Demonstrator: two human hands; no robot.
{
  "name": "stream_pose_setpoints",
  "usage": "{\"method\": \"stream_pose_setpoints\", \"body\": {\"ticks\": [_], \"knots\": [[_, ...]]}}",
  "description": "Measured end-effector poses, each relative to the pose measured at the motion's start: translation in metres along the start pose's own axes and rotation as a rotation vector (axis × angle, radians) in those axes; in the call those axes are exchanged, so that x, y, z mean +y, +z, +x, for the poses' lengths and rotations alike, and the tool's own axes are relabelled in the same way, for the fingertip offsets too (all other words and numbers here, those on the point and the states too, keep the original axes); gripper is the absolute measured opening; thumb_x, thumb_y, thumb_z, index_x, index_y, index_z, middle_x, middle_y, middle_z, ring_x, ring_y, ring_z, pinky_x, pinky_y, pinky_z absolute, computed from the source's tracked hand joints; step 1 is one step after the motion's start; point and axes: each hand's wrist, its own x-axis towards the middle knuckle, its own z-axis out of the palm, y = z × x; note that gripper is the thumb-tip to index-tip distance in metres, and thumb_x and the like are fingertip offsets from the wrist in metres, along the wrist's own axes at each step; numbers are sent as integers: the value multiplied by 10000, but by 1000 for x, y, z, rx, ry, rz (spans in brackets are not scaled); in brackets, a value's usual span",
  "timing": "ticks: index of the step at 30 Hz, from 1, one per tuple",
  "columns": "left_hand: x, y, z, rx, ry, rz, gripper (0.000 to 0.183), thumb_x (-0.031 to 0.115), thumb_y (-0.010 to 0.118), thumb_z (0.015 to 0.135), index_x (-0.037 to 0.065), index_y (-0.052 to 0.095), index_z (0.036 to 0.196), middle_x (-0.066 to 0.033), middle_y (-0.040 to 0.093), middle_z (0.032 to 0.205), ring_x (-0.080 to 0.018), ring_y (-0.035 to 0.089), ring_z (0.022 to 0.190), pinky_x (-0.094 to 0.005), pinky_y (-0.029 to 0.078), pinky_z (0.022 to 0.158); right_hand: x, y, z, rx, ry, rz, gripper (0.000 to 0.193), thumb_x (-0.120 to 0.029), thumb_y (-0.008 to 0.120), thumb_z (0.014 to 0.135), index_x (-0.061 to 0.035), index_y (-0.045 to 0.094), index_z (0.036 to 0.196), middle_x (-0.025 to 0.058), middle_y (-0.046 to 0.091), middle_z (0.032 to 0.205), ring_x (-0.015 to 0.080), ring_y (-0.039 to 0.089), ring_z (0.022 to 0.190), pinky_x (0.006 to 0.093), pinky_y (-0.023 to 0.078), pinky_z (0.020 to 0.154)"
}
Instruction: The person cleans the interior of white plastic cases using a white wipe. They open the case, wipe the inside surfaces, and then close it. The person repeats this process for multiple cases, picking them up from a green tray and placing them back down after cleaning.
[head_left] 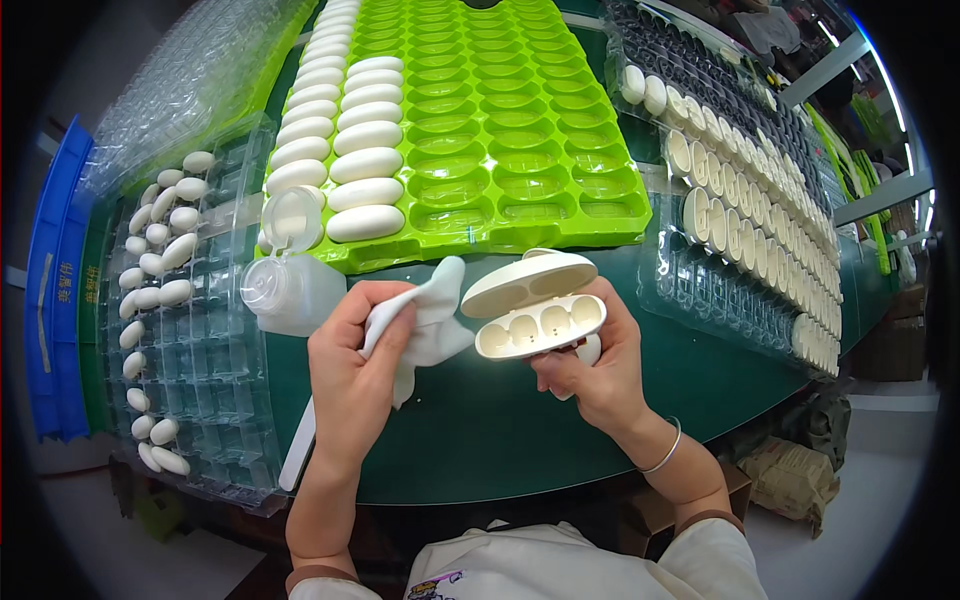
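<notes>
My left hand [352, 365] pinches a folded white cloth [432, 320], whose loose end sticks up toward my other hand. Held in my right hand [606, 375] is a cream oval case [540, 330] with its hinged lid raised, just right of the cloth. Several rounded hollows with tiny coppery dots show inside it. A small, smooth white piece [588, 351] also shows at the right fingers; what it belongs to is unclear. Beside my left hand stands a translucent plastic bottle [300, 292] with its round cap tipped up.
Ahead lies a bright green tray [530, 212], its left columns filled with white oval cases [366, 222]. At left, a transparent tray [225, 400] carries small white ovals. Cream case parts [730, 225] fill trays at right. A white strip [298, 446] lies on the green table [450, 460].
</notes>
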Motion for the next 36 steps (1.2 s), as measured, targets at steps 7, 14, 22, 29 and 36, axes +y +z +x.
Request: {"method": "stream_pose_setpoints", "body": {"ticks": [7,14,22,29,36], "knots": [[-3,9,-2,-6,933,636,264,148,702,575,182,677,835,0,573,975,-171,455,779,-287,339,700,-2,0,5,-229,78,-248,292,-144,695,725,-36,503,917,13,545,752,50,516,562,185,424,469],[-7,5,-1,-117,1051,816,184,236,659,629,159,647,796,-37,548,1135,-195,437,851,-294,313,752,-22,-8,10,-385,291,-230,288,-176,693,732,-27,523,911,7,545,756,58,510,639,184,403,536],[-11,8,4,-163,766,481,127,145,537,725,24,517,695,-108,539,1053,-250,469,885,-345,310,808,-12,-3,10,-382,179,-309,265,-114,705,709,-25,536,891,10,550,783,71,514,717,212,423,639],[-14,1,2,278,528,15,233,168,454,847,-20,521,726,-108,494,863,-164,447,781,-265,360,701,-14,-9,11,-349,277,-140,297,-124,711,705,-53,514,915,-16,510,741,30,485,547,161,384,432],[-14,3,-5,250,919,474,214,203,667,680,124,675,878,-70,516,837,-189,453,754,-300,344,665,-13,-9,11,-344,284,-151,308,-158,721,699,-54,514,903,-7,541,732,31,491,542,161,381,430]]}}
